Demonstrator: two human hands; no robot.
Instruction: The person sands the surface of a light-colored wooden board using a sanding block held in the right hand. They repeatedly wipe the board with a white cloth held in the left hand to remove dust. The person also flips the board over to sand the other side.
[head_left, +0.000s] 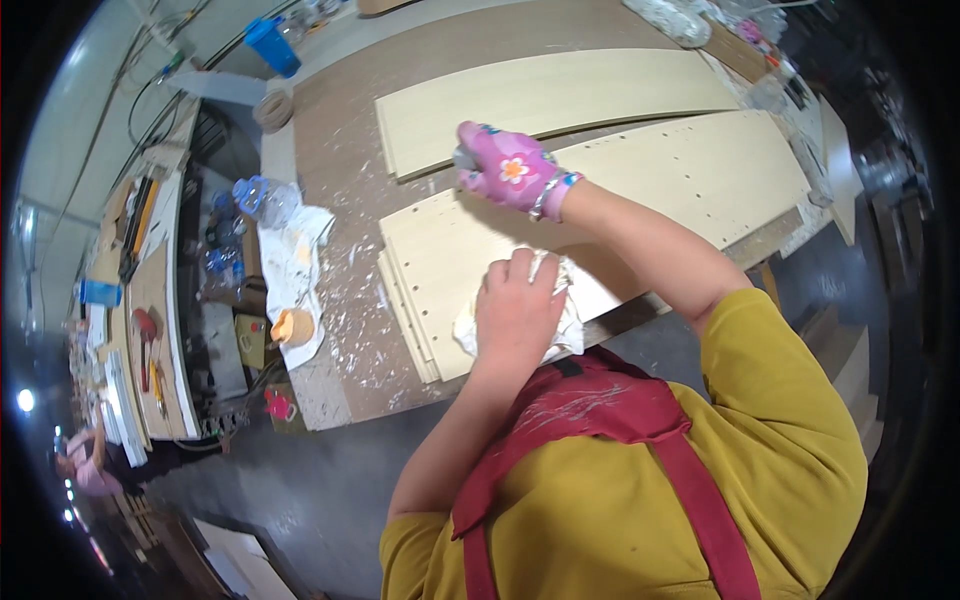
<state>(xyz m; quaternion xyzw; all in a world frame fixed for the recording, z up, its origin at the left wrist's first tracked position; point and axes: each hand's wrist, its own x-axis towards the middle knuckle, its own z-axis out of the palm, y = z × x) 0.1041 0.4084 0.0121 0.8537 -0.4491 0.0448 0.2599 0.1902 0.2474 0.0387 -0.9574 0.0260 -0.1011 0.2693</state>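
My bare left hand (520,310) is closed over a crumpled white cloth (570,325), resting on the near pale wooden board (440,250). Dark holes run along this board's edges, and other boards lie stacked under its left end. Above the board's far edge is my right hand (510,172), in a pink flowered glove. Its fingers are curled in, with a small grey patch showing at them; I cannot tell whether that is a held thing or part of the glove. Beyond it lies a second pale board (560,90), a narrow gap away.
White smears mark the brown worktable (345,260). On its left edge are a stained white cloth (305,240), a plastic bottle (265,200), an orange tub (292,327) and a tape roll (273,110). A blue cup (272,48) stands far left. Another person (95,465) is at the far left.
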